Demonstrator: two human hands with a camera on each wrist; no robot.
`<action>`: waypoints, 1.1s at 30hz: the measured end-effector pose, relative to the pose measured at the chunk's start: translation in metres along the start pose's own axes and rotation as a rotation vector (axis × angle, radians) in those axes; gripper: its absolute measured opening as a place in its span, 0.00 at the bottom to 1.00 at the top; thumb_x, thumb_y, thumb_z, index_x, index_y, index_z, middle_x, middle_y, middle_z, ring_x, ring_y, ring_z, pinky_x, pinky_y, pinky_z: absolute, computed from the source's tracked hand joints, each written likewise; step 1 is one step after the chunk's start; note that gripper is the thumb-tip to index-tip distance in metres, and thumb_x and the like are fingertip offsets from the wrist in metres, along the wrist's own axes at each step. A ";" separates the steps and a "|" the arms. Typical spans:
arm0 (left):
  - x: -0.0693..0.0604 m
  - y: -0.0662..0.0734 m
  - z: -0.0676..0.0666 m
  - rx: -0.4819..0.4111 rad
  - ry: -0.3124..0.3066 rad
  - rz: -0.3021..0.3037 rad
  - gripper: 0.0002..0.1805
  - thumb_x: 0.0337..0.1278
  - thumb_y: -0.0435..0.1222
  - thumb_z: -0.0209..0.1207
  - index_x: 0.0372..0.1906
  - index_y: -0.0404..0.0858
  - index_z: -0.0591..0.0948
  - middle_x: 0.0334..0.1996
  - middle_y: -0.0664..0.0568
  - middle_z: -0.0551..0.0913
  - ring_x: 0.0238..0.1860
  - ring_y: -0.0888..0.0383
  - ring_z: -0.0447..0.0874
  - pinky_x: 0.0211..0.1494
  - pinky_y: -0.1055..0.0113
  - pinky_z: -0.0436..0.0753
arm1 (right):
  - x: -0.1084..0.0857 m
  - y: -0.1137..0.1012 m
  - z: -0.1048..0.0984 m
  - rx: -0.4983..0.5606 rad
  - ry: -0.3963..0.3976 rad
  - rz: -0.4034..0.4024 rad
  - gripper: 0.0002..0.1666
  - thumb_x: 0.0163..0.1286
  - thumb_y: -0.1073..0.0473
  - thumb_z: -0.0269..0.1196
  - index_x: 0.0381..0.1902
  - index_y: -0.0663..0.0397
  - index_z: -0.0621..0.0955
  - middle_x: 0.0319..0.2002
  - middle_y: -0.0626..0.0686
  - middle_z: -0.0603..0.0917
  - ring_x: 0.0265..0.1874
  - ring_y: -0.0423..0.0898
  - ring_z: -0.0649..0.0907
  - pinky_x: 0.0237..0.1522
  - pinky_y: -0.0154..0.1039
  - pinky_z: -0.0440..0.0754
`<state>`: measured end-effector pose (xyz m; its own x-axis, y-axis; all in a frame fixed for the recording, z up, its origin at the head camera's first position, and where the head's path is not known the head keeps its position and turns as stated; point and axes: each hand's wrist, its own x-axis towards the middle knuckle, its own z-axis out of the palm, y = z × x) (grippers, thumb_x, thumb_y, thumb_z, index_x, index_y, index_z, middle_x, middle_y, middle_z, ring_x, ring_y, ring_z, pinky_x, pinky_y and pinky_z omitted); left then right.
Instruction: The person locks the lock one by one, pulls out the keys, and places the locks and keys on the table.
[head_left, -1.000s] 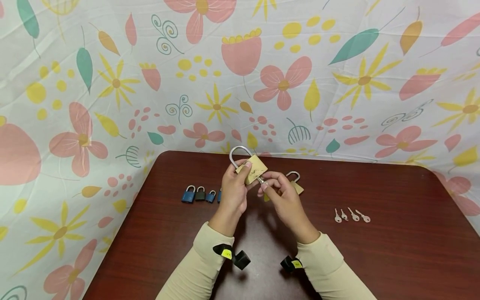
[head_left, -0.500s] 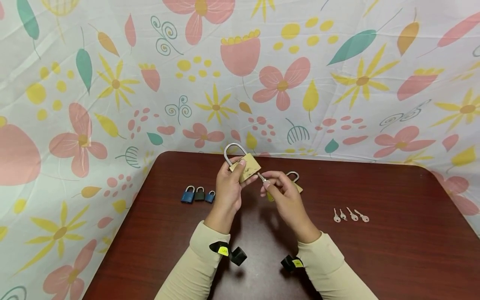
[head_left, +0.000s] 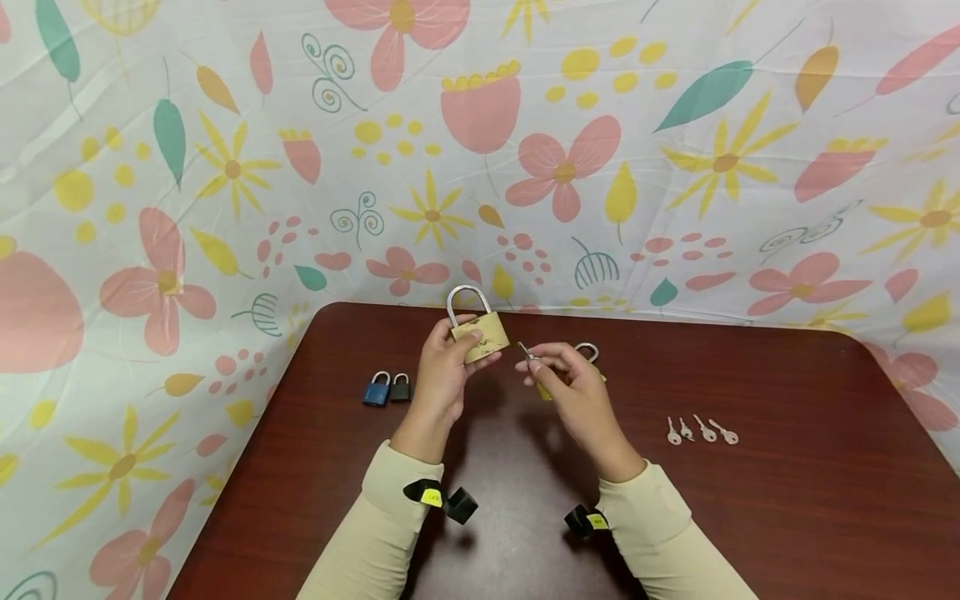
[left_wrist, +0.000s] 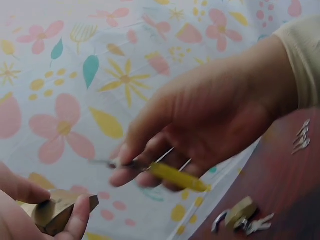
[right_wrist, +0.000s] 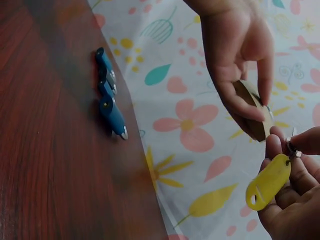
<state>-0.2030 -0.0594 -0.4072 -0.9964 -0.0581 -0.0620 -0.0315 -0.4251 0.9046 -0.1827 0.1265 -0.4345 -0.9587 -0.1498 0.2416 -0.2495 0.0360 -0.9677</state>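
My left hand (head_left: 441,375) grips a brass padlock (head_left: 492,330) by its body, thumb across the front, with the long steel shackle pointing up. To the right, my right hand (head_left: 576,390) pinches a small metal key (head_left: 524,350) between thumb and fingers. A yellow key tag (right_wrist: 272,181) hangs from that key. A gap separates the key tip from the padlock. Behind my right hand lies a second brass padlock (left_wrist: 241,212), partly hidden in the head view; keys (left_wrist: 260,224) are beside or in it.
Blue (head_left: 377,391) and dark (head_left: 401,388) padlocks stand at the left of the brown table (head_left: 810,500); another blue padlock (right_wrist: 114,117) shows in the right wrist view. Several loose keys (head_left: 708,431) lie in a row at right. A floral cloth (head_left: 300,208) hangs behind.
The key has come out from the padlock's underside. My left hand has moved left with the padlock and turned it more upright. My right hand has barely moved.
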 end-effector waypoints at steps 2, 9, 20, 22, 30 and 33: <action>0.002 0.002 -0.007 0.019 -0.012 0.002 0.20 0.70 0.27 0.54 0.63 0.28 0.71 0.50 0.42 0.80 0.42 0.55 0.86 0.44 0.60 0.89 | 0.000 0.001 -0.003 -0.017 -0.005 -0.001 0.11 0.75 0.62 0.61 0.50 0.63 0.79 0.44 0.68 0.88 0.35 0.40 0.87 0.41 0.33 0.86; 0.005 0.010 -0.037 0.101 -0.029 -0.024 0.19 0.71 0.27 0.54 0.64 0.34 0.75 0.58 0.38 0.75 0.46 0.52 0.86 0.49 0.56 0.89 | -0.004 0.002 -0.014 -0.043 -0.015 0.021 0.11 0.76 0.60 0.61 0.49 0.62 0.79 0.45 0.62 0.89 0.35 0.40 0.87 0.28 0.31 0.80; 0.023 0.013 -0.085 0.249 0.012 -0.060 0.23 0.71 0.26 0.55 0.68 0.34 0.73 0.55 0.39 0.76 0.43 0.55 0.88 0.52 0.49 0.87 | -0.020 0.012 -0.033 -0.045 -0.037 0.072 0.11 0.76 0.60 0.61 0.47 0.64 0.79 0.42 0.57 0.91 0.33 0.40 0.86 0.30 0.33 0.81; 0.027 0.012 -0.094 0.272 0.020 -0.071 0.22 0.72 0.27 0.55 0.68 0.33 0.72 0.57 0.38 0.77 0.44 0.55 0.88 0.53 0.48 0.86 | -0.023 0.015 -0.035 -0.059 -0.036 0.071 0.11 0.76 0.60 0.61 0.47 0.64 0.79 0.42 0.56 0.91 0.33 0.40 0.85 0.32 0.33 0.82; 0.039 0.013 -0.119 0.306 0.067 -0.100 0.23 0.73 0.30 0.54 0.69 0.33 0.71 0.61 0.35 0.75 0.47 0.54 0.86 0.53 0.51 0.86 | -0.032 0.026 -0.044 -0.090 -0.011 0.051 0.10 0.74 0.65 0.61 0.46 0.69 0.80 0.34 0.53 0.83 0.30 0.42 0.84 0.29 0.33 0.81; 0.045 0.013 -0.127 0.354 0.115 -0.115 0.23 0.73 0.32 0.55 0.70 0.34 0.71 0.63 0.36 0.76 0.46 0.58 0.85 0.53 0.54 0.87 | -0.036 0.028 -0.048 -0.105 -0.008 0.058 0.10 0.73 0.66 0.62 0.47 0.70 0.80 0.34 0.57 0.82 0.31 0.41 0.84 0.31 0.33 0.82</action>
<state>-0.2385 -0.1822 -0.4520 -0.9701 -0.1375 -0.2000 -0.1876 -0.0983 0.9773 -0.1618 0.1805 -0.4672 -0.9710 -0.1522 0.1843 -0.2067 0.1478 -0.9672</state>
